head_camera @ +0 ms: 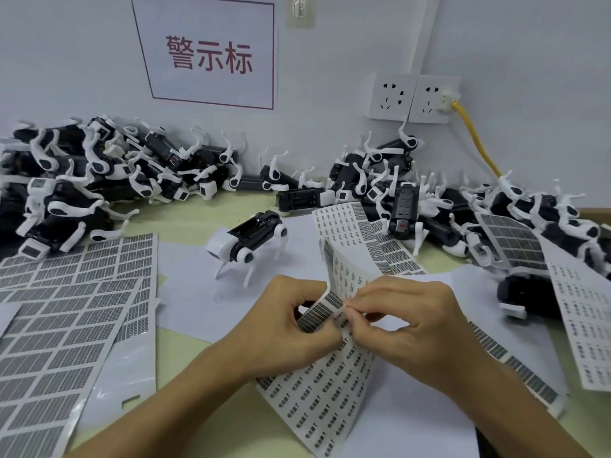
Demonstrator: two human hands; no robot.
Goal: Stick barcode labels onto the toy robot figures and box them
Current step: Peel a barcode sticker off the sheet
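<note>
**Peeling a label while one robot dog waits**

Head view: the person works at the near edge of the tabletop [185, 223]. The left hand [291, 312] has its grip closed on a curled barcode label strip [319, 312], fingers wrapped under it and thumb on top, apparently to brace the backing. The right hand [400, 315] pinches at the strip's edge with thumb and forefinger, likely picking a single label free. Both hands hold a bent label sheet [334, 368] up off the surface, which seems to make the label edges lift.

One toy robot dog [246, 241] stands alone on its four legs just beyond the hands, well placed to be the next one labelled. The rest lie in two heaps against the wall: a left pile [89, 173] and a right pile [463, 209], too tangled to count. At least three large barcode sheets [66, 325] overlap at the left, within reach as spares. Two wall sockets [413, 97] show behind, one with a yellow cable [476, 140] plugged in. No box is in view, so boxing looks some way off.
</note>
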